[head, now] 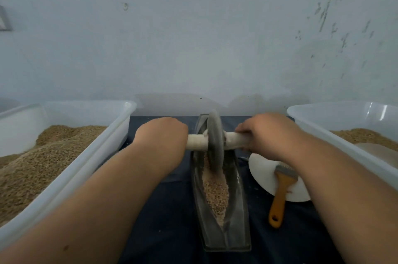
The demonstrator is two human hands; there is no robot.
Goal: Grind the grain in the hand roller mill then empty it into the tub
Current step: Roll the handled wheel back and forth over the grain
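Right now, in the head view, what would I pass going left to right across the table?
left tub → left hand → white handle → stone wheel standing in the mill trough → right hand → right tub

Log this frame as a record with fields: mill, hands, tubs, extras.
mill: grinding wheel upright in the boat-shaped trough, grain under it
hands: left hand and right hand each grip the axle handle, one either side of the wheel
tubs: left tub and right tub both hold grain
extras: orange-handled brush lies on a white plate, right of the trough
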